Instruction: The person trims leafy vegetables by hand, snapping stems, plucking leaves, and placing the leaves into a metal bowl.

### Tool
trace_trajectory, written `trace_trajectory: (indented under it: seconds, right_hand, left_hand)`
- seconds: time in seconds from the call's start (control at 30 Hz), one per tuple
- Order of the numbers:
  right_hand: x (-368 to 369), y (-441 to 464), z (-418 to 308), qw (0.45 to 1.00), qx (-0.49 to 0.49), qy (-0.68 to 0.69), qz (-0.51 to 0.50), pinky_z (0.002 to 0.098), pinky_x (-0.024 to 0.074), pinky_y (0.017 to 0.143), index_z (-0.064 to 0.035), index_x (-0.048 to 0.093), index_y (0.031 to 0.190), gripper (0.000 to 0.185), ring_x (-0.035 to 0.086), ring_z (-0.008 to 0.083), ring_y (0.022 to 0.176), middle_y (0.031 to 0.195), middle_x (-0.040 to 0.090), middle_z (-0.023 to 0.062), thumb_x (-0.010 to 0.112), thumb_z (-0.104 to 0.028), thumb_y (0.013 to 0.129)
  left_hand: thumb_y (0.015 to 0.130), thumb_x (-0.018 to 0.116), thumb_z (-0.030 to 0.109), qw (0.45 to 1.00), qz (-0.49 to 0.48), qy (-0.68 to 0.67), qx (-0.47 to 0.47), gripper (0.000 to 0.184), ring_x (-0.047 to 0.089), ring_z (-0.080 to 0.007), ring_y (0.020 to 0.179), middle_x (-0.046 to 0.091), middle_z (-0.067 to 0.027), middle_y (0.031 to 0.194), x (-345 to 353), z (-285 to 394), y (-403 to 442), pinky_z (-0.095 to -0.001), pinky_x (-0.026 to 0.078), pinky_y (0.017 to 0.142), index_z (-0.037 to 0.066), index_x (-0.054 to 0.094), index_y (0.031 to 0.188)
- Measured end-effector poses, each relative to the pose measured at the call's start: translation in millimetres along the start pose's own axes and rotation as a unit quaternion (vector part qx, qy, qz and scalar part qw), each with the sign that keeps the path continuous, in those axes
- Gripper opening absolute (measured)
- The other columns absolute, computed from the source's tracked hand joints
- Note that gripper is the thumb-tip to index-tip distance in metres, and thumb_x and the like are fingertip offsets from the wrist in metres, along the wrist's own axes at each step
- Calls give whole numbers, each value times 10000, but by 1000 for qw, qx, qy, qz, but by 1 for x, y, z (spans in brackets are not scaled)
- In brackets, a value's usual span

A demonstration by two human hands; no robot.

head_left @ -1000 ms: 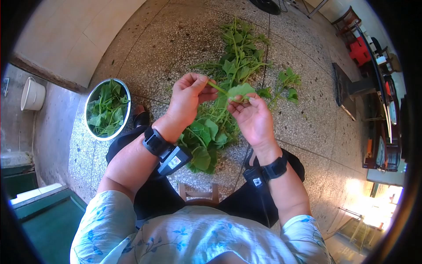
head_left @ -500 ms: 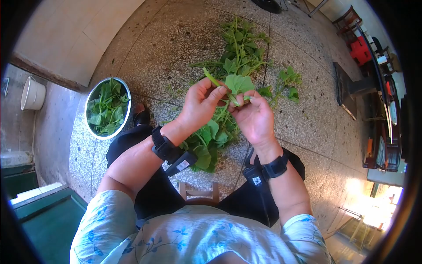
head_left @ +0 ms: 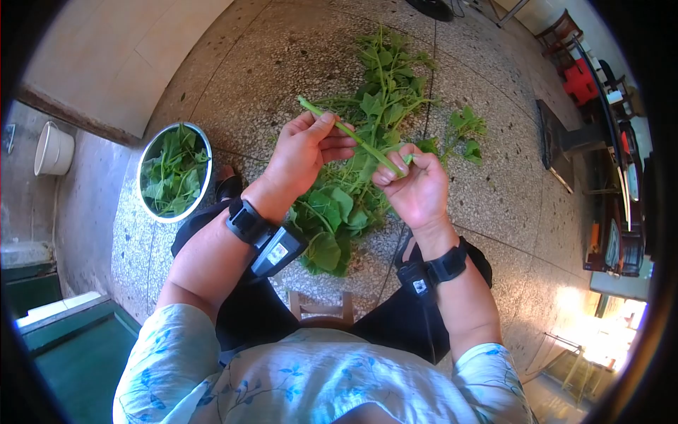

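Observation:
A pale green stem (head_left: 353, 136) slants between both hands above a pile of leafy green vines (head_left: 330, 215) on the floor. My left hand (head_left: 300, 152) pinches it near its upper left end, thumb against the fingers. The fingers of my right hand (head_left: 417, 185) are closed round the stem's lower right end, with a small green bit at the fingertips. More vines (head_left: 385, 71) lie beyond the hands. At the left stands a metal-rimmed basin (head_left: 210, 169) holding picked leaves and stems (head_left: 171, 173).
A small leafy sprig (head_left: 465, 133) lies right of the pile. A white bucket (head_left: 54, 150) stands at the far left. A wooden stool (head_left: 321, 311) shows between the knees. A dark table base (head_left: 554, 145) and a red stool (head_left: 579, 83) are at the right.
The left hand moved right to the other hand, then back left, now with a longer length of stem between them. The broad leaf seen by the right fingers no longer shows there.

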State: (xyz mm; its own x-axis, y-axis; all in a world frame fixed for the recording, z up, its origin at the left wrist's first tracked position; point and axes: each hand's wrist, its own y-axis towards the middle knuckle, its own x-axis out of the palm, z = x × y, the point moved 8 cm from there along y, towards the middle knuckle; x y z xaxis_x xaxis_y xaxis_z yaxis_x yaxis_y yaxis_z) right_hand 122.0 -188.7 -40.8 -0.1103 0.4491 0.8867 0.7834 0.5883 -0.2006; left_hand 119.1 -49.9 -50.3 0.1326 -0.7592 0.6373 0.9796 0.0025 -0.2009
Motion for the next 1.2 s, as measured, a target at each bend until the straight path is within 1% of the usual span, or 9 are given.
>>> trace_trajectory:
  seconds: [0.17,0.23,0.37,0.47,0.73,0.87,0.93,1.03,1.2]
  right_hand:
    - [3,0,1,999,32,16,-17,305,328,584,-69,404,654,121,375,186,574,581,364,34,389,-148,743]
    - [4,-1,3,998,56,32,-26,292,309,561,-70,391,639,121,356,170,552,559,337,26,393,-146,733]
    - [4,-3,1,997,64,31,-25,282,297,545,-71,381,627,120,346,158,538,543,316,18,393,-141,724]
    - [1,-5,-1,998,64,24,-15,276,294,535,-70,386,628,114,342,149,530,535,311,13,390,-138,719]
    - [-8,-10,-11,999,44,8,16,265,280,514,-66,399,637,102,316,138,504,525,307,5,397,-134,713]
    - [-14,-11,-14,999,41,2,21,262,271,509,-66,402,642,96,299,129,500,523,303,2,398,-134,710]
    - [-13,-12,-18,999,33,-1,-3,261,265,506,-67,398,644,93,281,119,495,523,302,1,400,-136,705]
    - [-16,-14,-24,1000,28,2,7,256,264,505,-69,391,640,93,276,112,490,523,302,0,402,-140,699]
    - [-21,-19,-33,999,11,-3,32,250,263,505,-75,380,633,97,276,111,489,526,304,1,403,-143,699]
  left_hand:
    - [880,419,179,999,0,-32,-15,164,590,-187,729,580,-98,840,-5,2,1,-302,502,636,33,486,909]
    - [882,411,177,1000,4,-22,5,164,587,-183,701,578,-93,839,-10,9,3,-299,500,622,33,481,916]
    - [883,406,177,1000,11,-7,21,164,583,-180,687,574,-86,832,-15,18,4,-303,499,619,33,475,922]
    - [884,404,178,999,33,-6,27,166,582,-179,685,569,-75,816,-22,22,5,-307,499,618,32,470,927]
    - [892,374,170,994,61,-6,86,175,570,-247,803,534,-85,823,-37,46,6,-330,497,645,19,450,938]
    - [893,371,168,994,63,7,85,178,566,-246,807,530,-88,824,-45,51,9,-341,495,656,16,449,938]
    - [893,374,175,988,108,2,109,187,562,-244,811,527,-92,829,-58,58,9,-343,496,655,12,456,931]
    - [892,381,178,988,86,2,132,193,559,-242,814,527,-93,829,-64,71,8,-338,496,650,6,456,931]
    - [884,400,171,985,107,5,133,188,560,-254,809,527,-104,833,-76,80,5,-348,498,635,-1,455,937]
